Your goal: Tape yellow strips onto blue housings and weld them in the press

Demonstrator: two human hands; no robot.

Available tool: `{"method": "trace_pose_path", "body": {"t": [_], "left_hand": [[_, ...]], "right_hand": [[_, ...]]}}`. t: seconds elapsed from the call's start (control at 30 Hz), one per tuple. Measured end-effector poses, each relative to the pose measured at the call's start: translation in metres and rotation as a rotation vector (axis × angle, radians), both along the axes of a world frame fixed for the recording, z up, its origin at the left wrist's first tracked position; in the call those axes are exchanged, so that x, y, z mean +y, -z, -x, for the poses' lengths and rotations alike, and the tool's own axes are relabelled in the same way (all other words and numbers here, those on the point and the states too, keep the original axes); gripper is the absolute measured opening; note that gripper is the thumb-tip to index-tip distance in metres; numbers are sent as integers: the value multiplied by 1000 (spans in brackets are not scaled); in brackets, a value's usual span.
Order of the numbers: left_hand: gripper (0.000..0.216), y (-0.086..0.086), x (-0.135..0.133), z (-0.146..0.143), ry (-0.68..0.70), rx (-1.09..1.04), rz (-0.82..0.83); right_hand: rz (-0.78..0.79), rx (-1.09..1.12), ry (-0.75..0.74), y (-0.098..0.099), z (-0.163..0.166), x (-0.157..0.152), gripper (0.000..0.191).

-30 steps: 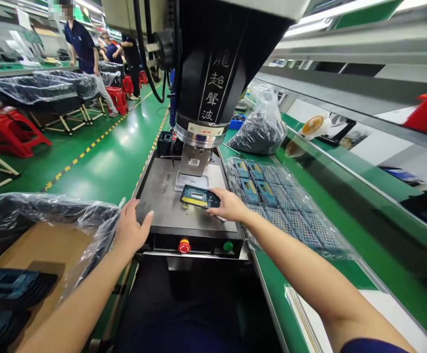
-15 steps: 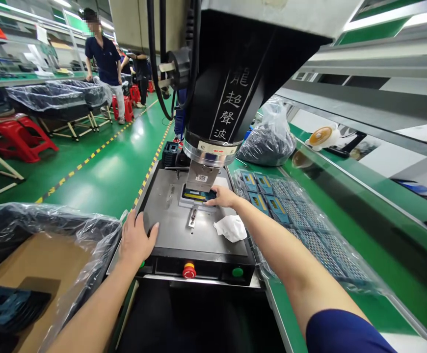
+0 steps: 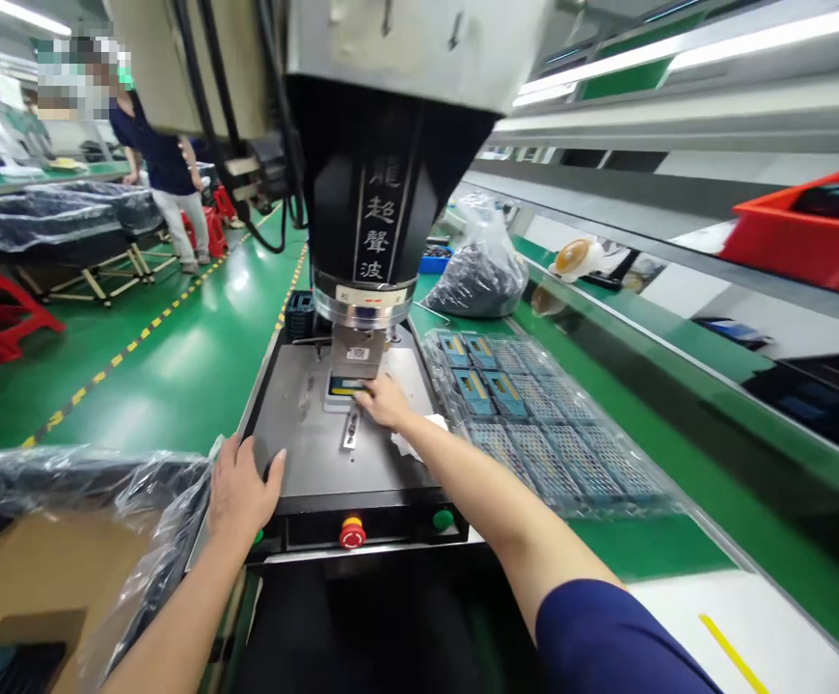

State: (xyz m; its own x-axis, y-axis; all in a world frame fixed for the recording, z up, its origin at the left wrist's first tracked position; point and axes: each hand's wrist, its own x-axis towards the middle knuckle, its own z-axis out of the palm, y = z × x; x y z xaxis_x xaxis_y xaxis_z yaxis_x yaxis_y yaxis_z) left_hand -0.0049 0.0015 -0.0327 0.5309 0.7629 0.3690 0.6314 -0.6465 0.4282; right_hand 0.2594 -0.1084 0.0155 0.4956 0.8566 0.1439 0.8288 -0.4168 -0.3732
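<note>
A dark plastic panel with a yellow strip (image 3: 345, 388) lies in a pale fixture (image 3: 334, 405) on the machine's metal plate (image 3: 311, 463). Right above it is the metal horn (image 3: 359, 353) of an ultrasonic welder (image 3: 368, 193); I cannot tell whether the two touch. My right hand (image 3: 385, 401) has its fingers closed at the panel's right front corner, the fingertips partly hidden. At the left front edge of the plate rests my left hand (image 3: 241, 487), fingers apart, holding nothing, near a green button (image 3: 258, 537).
A red emergency stop (image 3: 352, 532) and another green button (image 3: 444, 520) face me. White tissue (image 3: 409, 445) lies beside my right forearm. Rightward is a clear blister tray (image 3: 535, 414) with several panels. A plastic-lined bin (image 3: 94, 472) stands left, a red bin (image 3: 802, 226) upper right. A person (image 3: 163, 159) stands across the aisle.
My view has swung right, so the machine appears further left and the red bin has come into view. Both hands keep their places at the panel and the plate edge.
</note>
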Motion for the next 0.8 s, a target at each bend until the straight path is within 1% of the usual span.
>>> {"method": "trace_pose_path", "body": {"t": [0.03,0.1,0.23,0.3,0.37,0.43,0.47,0.53,0.6,0.67,0.7,0.77,0.8], "left_hand": [[65,1,0,1,6,-5,-6],[67,2,0,1,20,-20,-27],[68,2,1,0,83,-93,-71],[64,2,-3,6,130,-174,-116],[59,4,-12,20,178,-238,-178],[57,11,-27,42,212,-245,-227],[58,17,-36,53,219,-234,-241],[65,32,-56,76,220,-202,-237],[73,51,-74,92,215,-148,-193],[79,71,-85,101,217,-79,-134],[81,80,-88,102,219,-47,-109],[84,95,-91,101,223,-6,-77],[85,100,-91,99,219,3,-70]], "right_hand": [[4,-7,-20,-2,5,0,30],[21,-17,-38,-5,12,0,31],[54,-22,-2,-9,23,4,33],[50,-27,-2,-11,30,0,42],[-27,-52,3,-11,44,-13,50],[-182,-92,16,-7,62,-39,50],[-273,-113,25,-2,72,-57,48],[-392,-152,19,14,94,-96,48],[-454,-211,118,37,116,-137,53],[-452,-281,253,65,136,-169,61],[-436,-301,332,80,145,-180,66],[-385,-310,430,106,158,-193,73],[-362,-308,455,117,162,-195,75]]}}
